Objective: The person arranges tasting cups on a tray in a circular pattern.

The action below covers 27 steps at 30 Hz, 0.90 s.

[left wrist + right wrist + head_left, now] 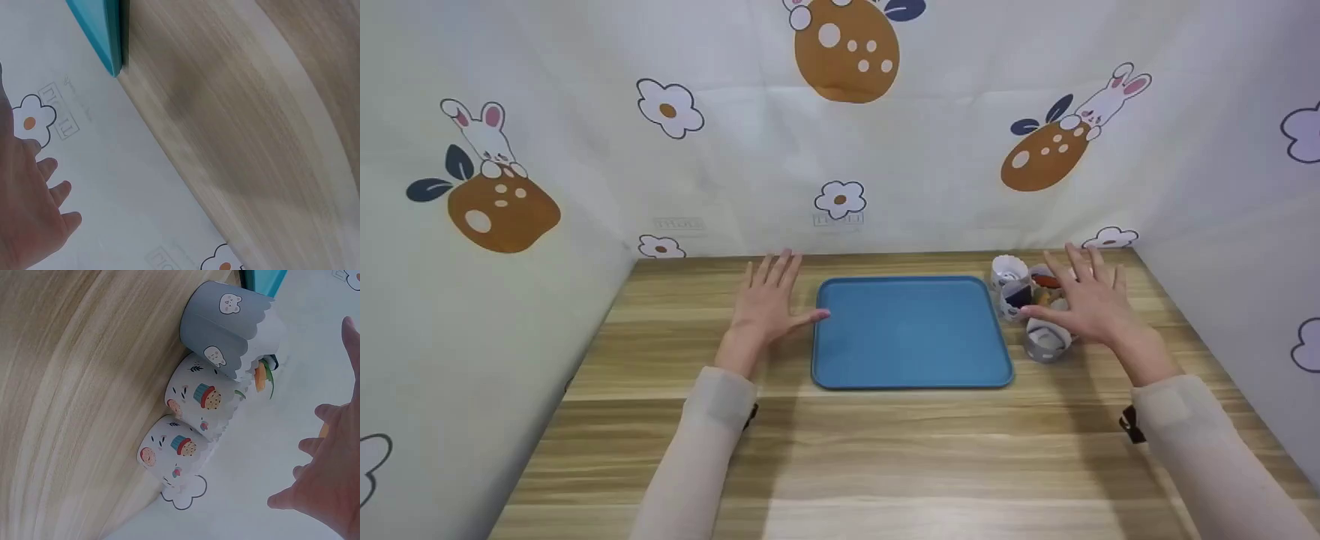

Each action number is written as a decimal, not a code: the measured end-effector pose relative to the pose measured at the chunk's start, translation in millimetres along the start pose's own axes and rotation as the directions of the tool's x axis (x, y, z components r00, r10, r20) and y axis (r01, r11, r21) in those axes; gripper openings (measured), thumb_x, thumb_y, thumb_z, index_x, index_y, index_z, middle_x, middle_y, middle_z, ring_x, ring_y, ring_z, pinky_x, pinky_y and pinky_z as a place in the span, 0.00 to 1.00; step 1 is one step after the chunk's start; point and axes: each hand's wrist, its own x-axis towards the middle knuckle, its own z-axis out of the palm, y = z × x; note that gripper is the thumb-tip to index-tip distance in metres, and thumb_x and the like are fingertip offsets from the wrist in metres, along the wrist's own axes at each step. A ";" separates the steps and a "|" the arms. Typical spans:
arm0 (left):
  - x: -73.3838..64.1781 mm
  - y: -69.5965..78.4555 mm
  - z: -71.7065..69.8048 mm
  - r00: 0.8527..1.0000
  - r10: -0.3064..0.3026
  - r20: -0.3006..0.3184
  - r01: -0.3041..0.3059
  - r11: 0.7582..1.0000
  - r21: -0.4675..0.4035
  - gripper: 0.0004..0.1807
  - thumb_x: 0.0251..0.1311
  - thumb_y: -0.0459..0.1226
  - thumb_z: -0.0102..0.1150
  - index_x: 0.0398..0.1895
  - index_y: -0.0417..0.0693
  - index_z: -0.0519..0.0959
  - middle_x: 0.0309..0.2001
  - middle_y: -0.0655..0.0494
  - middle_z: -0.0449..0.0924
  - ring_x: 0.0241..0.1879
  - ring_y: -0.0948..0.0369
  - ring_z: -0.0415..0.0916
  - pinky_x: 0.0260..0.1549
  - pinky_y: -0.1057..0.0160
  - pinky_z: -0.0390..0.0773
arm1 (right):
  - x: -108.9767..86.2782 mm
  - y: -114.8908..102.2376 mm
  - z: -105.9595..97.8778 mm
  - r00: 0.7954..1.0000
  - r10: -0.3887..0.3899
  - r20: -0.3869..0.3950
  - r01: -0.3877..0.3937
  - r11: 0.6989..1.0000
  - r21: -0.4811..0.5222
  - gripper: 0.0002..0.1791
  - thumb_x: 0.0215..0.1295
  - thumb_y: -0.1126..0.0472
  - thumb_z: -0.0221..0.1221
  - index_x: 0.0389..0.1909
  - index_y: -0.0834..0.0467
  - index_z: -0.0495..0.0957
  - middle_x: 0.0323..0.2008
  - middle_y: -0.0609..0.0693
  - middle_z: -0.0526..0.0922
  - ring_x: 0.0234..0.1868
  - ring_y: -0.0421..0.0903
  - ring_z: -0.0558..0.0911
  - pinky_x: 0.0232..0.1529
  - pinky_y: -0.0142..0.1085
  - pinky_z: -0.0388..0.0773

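A blue rectangular tray [911,330] lies on the wooden table between the two hands. My left hand [765,304] spreads its fingers left of the tray, its thumb overlapping the tray's left rim in the head view. With fingers spread, my right hand [1091,304] hovers over a cluster of scalloped paper baking cups. Among them are a grey cup with bear faces [219,326] and two white cups with cupcake prints, one in the middle [197,394] and one at the end [174,447]. Small orange and green pieces [261,377] show at the grey cup's rim. Neither hand holds anything.
A pale curtain [750,165] printed with rabbits, fruit and flowers encloses the back and sides of the table [885,450]. More cups, including a white one [1009,268] at the back, stand close against the tray's right edge.
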 end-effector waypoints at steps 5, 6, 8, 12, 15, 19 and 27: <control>-2.8 -0.7 1.8 0.998 0.065 0.023 -0.065 0.998 -0.019 0.62 0.56 0.76 0.44 0.81 0.48 0.38 0.82 0.50 0.36 0.81 0.49 0.36 0.79 0.44 0.40 | 0.1 2.2 1.0 1.000 -0.003 -0.006 0.003 1.000 0.006 0.58 0.58 0.25 0.56 0.79 0.56 0.49 0.79 0.68 0.39 0.77 0.73 0.34 0.66 0.79 0.28; -3.2 -0.6 2.5 0.997 0.076 0.031 -0.075 0.997 -0.024 0.62 0.57 0.76 0.44 0.81 0.48 0.38 0.82 0.50 0.36 0.81 0.49 0.36 0.79 0.44 0.40 | 0.0 2.4 1.0 1.000 -0.003 -0.008 0.003 1.000 0.007 0.58 0.58 0.25 0.57 0.79 0.57 0.50 0.79 0.68 0.40 0.77 0.73 0.35 0.66 0.79 0.29; -4.1 -0.5 4.1 0.994 0.102 0.042 -0.101 0.994 -0.042 0.62 0.57 0.75 0.47 0.81 0.47 0.39 0.82 0.49 0.36 0.81 0.48 0.37 0.79 0.44 0.41 | 0.0 3.2 1.4 1.000 -0.002 -0.008 0.002 1.000 0.012 0.58 0.58 0.26 0.57 0.79 0.57 0.50 0.79 0.68 0.40 0.77 0.73 0.35 0.66 0.79 0.28; -5.4 -0.1 9.1 0.987 0.143 0.076 -0.136 0.987 -0.081 0.62 0.57 0.73 0.50 0.81 0.46 0.40 0.82 0.48 0.36 0.81 0.48 0.37 0.79 0.44 0.42 | 0.3 3.9 1.8 1.000 0.000 -0.009 0.000 1.000 0.019 0.58 0.58 0.26 0.58 0.79 0.57 0.51 0.79 0.68 0.41 0.78 0.72 0.35 0.65 0.80 0.29; -6.4 0.5 12.7 0.983 0.152 0.101 -0.140 0.983 -0.120 0.61 0.57 0.72 0.53 0.81 0.46 0.40 0.82 0.47 0.37 0.81 0.47 0.37 0.79 0.43 0.42 | 0.3 4.5 2.1 1.000 0.002 -0.007 -0.002 1.000 0.023 0.58 0.58 0.26 0.58 0.79 0.57 0.50 0.79 0.68 0.40 0.78 0.72 0.35 0.65 0.80 0.30; -8.0 1.5 17.0 0.979 0.152 0.135 -0.130 0.979 -0.160 0.61 0.57 0.70 0.55 0.81 0.45 0.43 0.82 0.46 0.40 0.81 0.46 0.40 0.79 0.43 0.43 | -1.0 4.6 2.8 1.000 0.004 -0.003 -0.004 1.000 0.023 0.57 0.59 0.27 0.58 0.79 0.57 0.50 0.79 0.68 0.41 0.78 0.72 0.35 0.66 0.80 0.31; -12.7 4.2 23.2 0.958 0.159 0.239 -0.122 0.979 -0.162 0.59 0.59 0.69 0.54 0.81 0.45 0.43 0.82 0.47 0.42 0.81 0.47 0.41 0.79 0.44 0.44 | -2.6 4.5 3.1 1.000 0.017 0.012 -0.018 0.999 0.028 0.57 0.59 0.27 0.57 0.79 0.57 0.50 0.79 0.68 0.40 0.78 0.72 0.35 0.66 0.80 0.31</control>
